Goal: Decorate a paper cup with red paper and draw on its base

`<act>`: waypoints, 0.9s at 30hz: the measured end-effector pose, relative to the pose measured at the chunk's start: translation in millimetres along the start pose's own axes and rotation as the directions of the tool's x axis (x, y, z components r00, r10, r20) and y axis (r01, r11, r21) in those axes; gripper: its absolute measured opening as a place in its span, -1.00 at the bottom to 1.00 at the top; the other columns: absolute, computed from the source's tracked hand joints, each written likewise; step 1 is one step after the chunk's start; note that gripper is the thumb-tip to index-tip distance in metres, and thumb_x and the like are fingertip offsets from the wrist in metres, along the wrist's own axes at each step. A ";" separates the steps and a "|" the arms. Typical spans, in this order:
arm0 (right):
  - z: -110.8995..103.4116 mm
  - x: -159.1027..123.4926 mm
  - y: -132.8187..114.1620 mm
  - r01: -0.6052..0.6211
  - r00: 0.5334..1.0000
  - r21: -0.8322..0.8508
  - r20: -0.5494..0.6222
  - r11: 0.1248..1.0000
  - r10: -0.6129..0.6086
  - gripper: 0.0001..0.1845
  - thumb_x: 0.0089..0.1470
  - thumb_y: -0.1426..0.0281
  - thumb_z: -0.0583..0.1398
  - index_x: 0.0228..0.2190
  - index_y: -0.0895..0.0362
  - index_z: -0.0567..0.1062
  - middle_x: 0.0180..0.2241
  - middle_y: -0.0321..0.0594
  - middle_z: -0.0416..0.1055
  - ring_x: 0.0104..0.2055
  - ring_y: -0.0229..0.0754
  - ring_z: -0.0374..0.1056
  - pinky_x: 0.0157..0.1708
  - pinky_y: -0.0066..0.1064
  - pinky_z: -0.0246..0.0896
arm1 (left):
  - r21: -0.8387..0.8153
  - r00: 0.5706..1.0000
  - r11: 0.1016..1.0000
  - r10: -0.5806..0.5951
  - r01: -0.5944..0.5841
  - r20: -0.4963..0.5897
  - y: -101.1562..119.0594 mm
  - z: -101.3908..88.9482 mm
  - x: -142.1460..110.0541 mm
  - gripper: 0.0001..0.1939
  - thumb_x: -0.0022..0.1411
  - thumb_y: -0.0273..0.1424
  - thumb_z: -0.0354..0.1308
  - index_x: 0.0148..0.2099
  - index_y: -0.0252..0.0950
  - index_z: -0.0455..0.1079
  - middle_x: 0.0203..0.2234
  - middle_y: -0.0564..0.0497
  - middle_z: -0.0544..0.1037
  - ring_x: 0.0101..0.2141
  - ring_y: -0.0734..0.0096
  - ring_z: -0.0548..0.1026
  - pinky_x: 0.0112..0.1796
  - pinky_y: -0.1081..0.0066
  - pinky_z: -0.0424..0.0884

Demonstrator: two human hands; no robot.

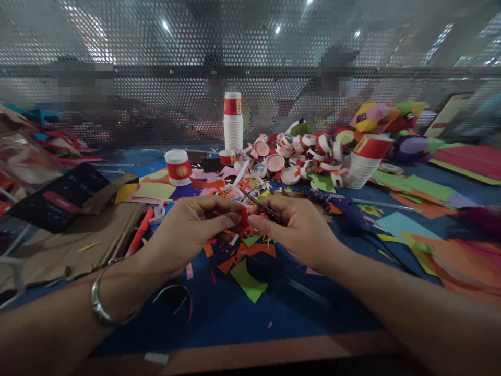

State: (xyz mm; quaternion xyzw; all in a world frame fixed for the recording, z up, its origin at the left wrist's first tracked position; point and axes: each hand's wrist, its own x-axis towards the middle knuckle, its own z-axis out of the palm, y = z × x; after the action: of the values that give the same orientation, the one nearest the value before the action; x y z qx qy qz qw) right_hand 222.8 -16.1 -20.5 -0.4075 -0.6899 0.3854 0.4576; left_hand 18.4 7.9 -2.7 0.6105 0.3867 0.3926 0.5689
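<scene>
You hold red paper and scissors.
Your left hand pinches the small red paper above the scraps on the blue counter, perhaps to keep it still. Your right hand grips the dark scissors close by. The paper looks bright, but your hands hide its shape.

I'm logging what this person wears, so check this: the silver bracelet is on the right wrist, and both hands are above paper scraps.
Wrong wrist: the head view shows the silver bracelet on the left hand's side. Both hands are indeed above paper scraps.
</scene>
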 end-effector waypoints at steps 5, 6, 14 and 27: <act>1.9 0.4 1.7 -0.018 0.999 0.015 0.030 1.000 0.017 -0.87 0.18 0.34 0.25 -0.34 0.15 0.52 -0.40 -0.30 0.47 -0.35 -0.27 0.34 -0.33 -0.43 0.23 | 0.059 0.997 0.996 0.067 -0.065 -0.033 1.5 3.8 -2.1 -0.98 0.15 -0.48 0.38 -0.32 -0.28 0.62 -0.41 0.09 0.67 -0.39 0.58 0.59 -0.31 0.63 0.51; 2.3 0.4 1.6 -0.017 0.999 0.012 0.038 1.000 0.016 -0.87 0.19 0.34 0.24 -0.34 0.15 0.52 -0.40 -0.30 0.47 -0.35 -0.26 0.34 -0.33 -0.43 0.23 | 0.072 0.997 0.995 0.071 -0.068 -0.043 2.1 5.0 -2.6 -0.97 0.14 -0.49 0.37 -0.32 -0.29 0.61 -0.42 0.09 0.65 -0.39 0.58 0.58 -0.31 0.63 0.51; 6.3 0.8 1.5 -0.019 1.000 0.048 0.023 0.999 0.018 -0.84 0.19 0.29 0.25 -0.31 0.14 0.53 -0.38 -0.27 0.50 -0.33 -0.23 0.39 -0.29 -0.40 0.28 | -0.007 0.993 0.999 0.033 -0.034 -0.112 0.6 7.2 -0.9 -0.73 0.12 -0.44 0.38 -0.13 -0.30 0.44 -0.39 0.13 0.58 -0.41 0.54 0.57 -0.32 0.51 0.57; 10.3 1.0 9.0 -0.071 0.994 0.069 0.091 0.995 0.065 -0.60 0.08 0.23 0.38 -0.06 0.07 0.52 -0.37 -0.32 0.44 -0.43 -0.29 0.24 -0.41 -0.41 0.20 | -0.279 0.982 0.945 -0.187 0.169 -0.038 3.5 7.0 0.2 -0.55 0.00 -0.56 0.38 -0.09 -0.28 0.28 -0.48 0.08 0.61 -0.50 0.50 0.55 -0.44 0.52 0.52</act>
State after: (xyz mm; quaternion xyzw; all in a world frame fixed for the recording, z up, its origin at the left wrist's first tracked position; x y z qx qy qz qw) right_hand 214.7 -13.5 -31.3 -0.3965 -0.6809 0.4432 0.4275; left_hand 25.1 5.2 0.5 0.4754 0.4003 0.4087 0.6684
